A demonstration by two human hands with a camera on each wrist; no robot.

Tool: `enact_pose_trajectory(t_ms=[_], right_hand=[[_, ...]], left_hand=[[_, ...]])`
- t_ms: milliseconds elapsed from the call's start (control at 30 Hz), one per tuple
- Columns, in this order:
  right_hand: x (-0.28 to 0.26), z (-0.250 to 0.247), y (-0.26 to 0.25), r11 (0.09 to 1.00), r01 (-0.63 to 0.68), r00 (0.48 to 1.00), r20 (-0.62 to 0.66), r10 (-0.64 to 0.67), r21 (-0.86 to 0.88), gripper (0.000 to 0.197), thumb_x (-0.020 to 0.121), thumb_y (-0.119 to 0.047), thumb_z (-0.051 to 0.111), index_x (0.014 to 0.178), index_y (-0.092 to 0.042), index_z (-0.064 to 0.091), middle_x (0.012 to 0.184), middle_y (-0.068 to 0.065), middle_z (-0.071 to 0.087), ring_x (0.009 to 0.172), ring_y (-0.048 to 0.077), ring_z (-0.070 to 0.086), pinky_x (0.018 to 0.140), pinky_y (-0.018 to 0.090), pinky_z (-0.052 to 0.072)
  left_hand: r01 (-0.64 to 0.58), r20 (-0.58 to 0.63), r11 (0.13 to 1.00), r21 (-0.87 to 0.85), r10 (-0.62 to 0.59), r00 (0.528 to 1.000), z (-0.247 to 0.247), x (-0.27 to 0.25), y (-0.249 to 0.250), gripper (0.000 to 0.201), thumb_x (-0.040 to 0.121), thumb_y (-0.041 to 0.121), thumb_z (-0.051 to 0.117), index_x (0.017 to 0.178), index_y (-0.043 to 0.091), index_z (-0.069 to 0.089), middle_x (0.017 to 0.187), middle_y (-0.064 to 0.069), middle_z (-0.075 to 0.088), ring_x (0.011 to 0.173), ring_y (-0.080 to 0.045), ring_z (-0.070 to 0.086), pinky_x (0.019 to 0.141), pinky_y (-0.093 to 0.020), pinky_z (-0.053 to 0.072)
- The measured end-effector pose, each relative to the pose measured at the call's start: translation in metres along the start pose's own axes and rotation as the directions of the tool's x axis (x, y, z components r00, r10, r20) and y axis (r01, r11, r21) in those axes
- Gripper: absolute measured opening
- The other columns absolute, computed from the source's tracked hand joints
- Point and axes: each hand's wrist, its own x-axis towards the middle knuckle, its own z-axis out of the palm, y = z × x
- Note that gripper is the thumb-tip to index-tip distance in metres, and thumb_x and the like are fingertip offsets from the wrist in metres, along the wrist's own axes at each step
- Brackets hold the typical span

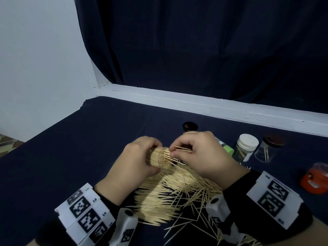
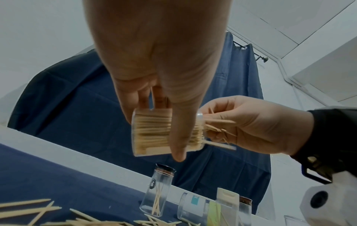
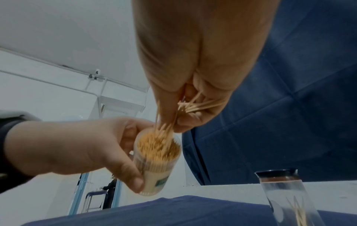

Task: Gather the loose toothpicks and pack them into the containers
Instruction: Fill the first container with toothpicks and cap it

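Dark blue cloth [image 1: 88, 139] carries a big pile of loose toothpicks [image 1: 168, 196]. Above the pile, the left hand [image 1: 134, 162] grasps a clear container [image 1: 159, 158] on its side, almost full. The right hand [image 1: 200, 153] pinches few toothpicks [image 1: 182, 149] at its mouth.

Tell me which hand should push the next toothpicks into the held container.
Right. The right hand already pinches a few toothpicks at the container mouth, while the left hand grips that container.

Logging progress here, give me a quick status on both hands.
Left hand grips packed container. Right hand pinches toothpicks at its mouth. Loose pile remains below. Nothing blocking.
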Motion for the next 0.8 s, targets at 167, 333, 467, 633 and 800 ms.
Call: enact_pose_trajectory(t_ms=[167, 333, 467, 633, 800], right_hand=[[0.001, 0.003, -0.002, 1.0, 0.015, 0.998, -0.054, -0.015, -0.006, 0.011, 0.08, -0.023, 0.075, 0.091, -0.025, 0.072, 0.087, -0.014, 0.061, 0.081, -0.002, 0.057, 0.073, 0.012, 0.044], [-0.001, -0.006, -0.001, 0.98, -0.054, 0.993, -0.09, 0.072, 0.191, 0.021, 0.08, -0.034, 0.072, 0.1, -0.027, 0.068, 0.087, -0.006, 0.065, 0.069, 0.007, 0.057, 0.07, 0.024, 0.051], [-0.006, -0.012, 0.007, 0.979, -0.067, 0.992, -0.095, 0.087, 0.19, 0.018, 0.076, -0.033, 0.076, 0.093, -0.03, 0.071, 0.089, -0.01, 0.067, 0.082, 0.001, 0.061, 0.076, 0.019, 0.05], [-0.011, -0.002, 0.013, 0.966, -0.022, 0.987, -0.149, 0.062, 0.258, 0.017, 0.073, -0.014, 0.08, 0.087, -0.023, 0.075, 0.085, -0.006, 0.068, 0.079, 0.006, 0.065, 0.075, 0.023, 0.054], [-0.004, 0.01, 0.014, 0.995, 0.079, 0.981, -0.18, -0.067, 0.065, 0.008, 0.078, -0.008, 0.075, 0.081, -0.015, 0.078, 0.08, -0.013, 0.066, 0.082, 0.002, 0.061, 0.07, 0.008, 0.044]], left_hand=[[-0.026, 0.001, 0.999, -0.033, 0.026, 1.0, 0.003, -0.001, 0.006, 0.054, 0.053, 0.02, 0.09, 0.096, 0.035, 0.059, 0.093, 0.019, 0.057, 0.089, 0.004, 0.052, 0.071, -0.008, 0.039], [0.041, -0.027, 0.998, -0.041, -0.042, 0.999, 0.002, 0.0, 0.001, 0.054, 0.053, 0.022, 0.091, 0.094, 0.033, 0.059, 0.093, 0.016, 0.058, 0.087, 0.003, 0.055, 0.071, -0.008, 0.04], [0.088, -0.033, 0.993, -0.074, -0.091, 0.995, 0.001, 0.0, 0.0, 0.053, 0.053, 0.018, 0.091, 0.094, 0.031, 0.06, 0.094, 0.014, 0.059, 0.086, 0.003, 0.055, 0.07, -0.005, 0.04], [0.109, -0.021, 0.991, -0.071, -0.111, 0.994, 0.005, 0.0, -0.001, 0.052, 0.055, 0.017, 0.09, 0.094, 0.032, 0.06, 0.095, 0.015, 0.058, 0.086, 0.004, 0.055, 0.071, -0.005, 0.04], [0.048, 0.004, 0.998, -0.037, -0.048, 0.999, 0.008, -0.001, 0.004, 0.053, 0.054, 0.02, 0.091, 0.097, 0.031, 0.06, 0.094, 0.015, 0.058, 0.088, 0.001, 0.054, 0.073, -0.011, 0.043]])
